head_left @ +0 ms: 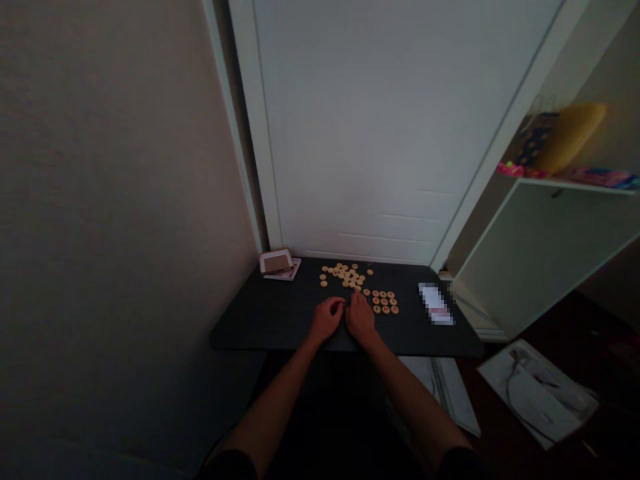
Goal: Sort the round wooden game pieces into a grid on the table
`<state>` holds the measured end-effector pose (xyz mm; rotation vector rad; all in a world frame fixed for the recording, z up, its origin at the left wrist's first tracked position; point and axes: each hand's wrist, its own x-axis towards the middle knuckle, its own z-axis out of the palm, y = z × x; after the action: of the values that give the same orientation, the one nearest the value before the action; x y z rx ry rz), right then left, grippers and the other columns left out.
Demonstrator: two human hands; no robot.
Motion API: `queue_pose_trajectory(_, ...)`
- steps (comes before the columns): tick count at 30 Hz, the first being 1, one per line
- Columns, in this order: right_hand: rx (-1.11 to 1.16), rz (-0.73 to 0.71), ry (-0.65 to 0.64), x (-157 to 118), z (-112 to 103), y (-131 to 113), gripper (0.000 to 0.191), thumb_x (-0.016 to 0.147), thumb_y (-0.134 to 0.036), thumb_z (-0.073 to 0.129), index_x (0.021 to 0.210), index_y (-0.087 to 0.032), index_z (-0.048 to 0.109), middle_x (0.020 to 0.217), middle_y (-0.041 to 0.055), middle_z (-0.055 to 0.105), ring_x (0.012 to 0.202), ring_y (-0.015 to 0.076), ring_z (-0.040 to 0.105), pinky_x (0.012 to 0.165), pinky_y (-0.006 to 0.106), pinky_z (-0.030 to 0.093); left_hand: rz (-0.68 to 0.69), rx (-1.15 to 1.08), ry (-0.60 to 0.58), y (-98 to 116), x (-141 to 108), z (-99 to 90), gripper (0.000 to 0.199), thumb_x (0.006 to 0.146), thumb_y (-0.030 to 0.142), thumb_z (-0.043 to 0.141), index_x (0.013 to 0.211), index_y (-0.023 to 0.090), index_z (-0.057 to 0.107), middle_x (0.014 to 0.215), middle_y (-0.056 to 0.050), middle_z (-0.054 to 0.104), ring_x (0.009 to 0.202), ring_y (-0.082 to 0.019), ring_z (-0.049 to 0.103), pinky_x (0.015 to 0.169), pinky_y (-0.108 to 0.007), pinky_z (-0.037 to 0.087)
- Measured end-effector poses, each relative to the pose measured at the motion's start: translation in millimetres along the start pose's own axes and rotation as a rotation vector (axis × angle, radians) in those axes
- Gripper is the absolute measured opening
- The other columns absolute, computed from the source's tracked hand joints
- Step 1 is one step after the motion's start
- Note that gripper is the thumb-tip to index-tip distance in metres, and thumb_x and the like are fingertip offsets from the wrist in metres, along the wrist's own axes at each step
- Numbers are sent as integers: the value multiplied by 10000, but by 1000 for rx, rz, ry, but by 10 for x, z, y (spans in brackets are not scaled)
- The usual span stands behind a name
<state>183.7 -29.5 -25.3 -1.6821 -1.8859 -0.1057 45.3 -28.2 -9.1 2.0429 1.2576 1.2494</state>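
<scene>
Round wooden Chinese chess pieces lie on a small black table [280,320]. A loose heap of pale pieces [345,273] is at the back middle. Right of my hands, several pieces with red marks [384,302] are laid out in short rows. My right hand [361,320] is closed, its fingertips at a chess piece [357,289] on the near edge of the heap. My left hand [326,321] is close beside it, thumb and forefinger pinched together. Whatever the left fingers hold, if anything, is too small to make out.
A shallow box [277,263] stands at the table's back left corner. On the right lies a phone [436,304] with a lit screen. Behind the table is a white door [355,133]; a wall rises on the left. A white shelf unit [545,233] stands at right.
</scene>
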Motion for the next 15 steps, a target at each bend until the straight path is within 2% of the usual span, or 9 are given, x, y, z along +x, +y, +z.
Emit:
queue_pose_trajectory(5, -19, 9, -32, 142, 39, -36, 360, 851, -168, 530, 1205, -105, 521, 1406, 221, 472, 1361, 275, 373, 1042, 385, 389, -87, -52, 72, -34, 15, -8, 210, 878, 264, 546, 1024, 201, 682, 972, -45, 740, 858, -180, 688, 810, -310, 544)
queue_pose_trajectory(10, 34, -5, -42, 35, 13, -54, 422, 834, -145, 515, 1255, -112, 504, 1380, 198, 505, 1330, 260, 420, 1028, 371, 404, -106, -75, 96, -58, 22, -6, 212, 883, 267, 534, 1025, 203, 678, 962, -44, 740, 855, -179, 689, 802, -306, 544)
queue_pose_trajectory(15, 322, -127, -71, -152, -92, 7, 393, 826, -117, 465, 1195, -203, 570, 1221, 74, 635, 1140, 189, 581, 993, 327, 435, -94, -15, 91, -67, 33, -2, 206, 890, 241, 525, 1031, 203, 671, 1007, -54, 724, 920, -190, 672, 833, -315, 526)
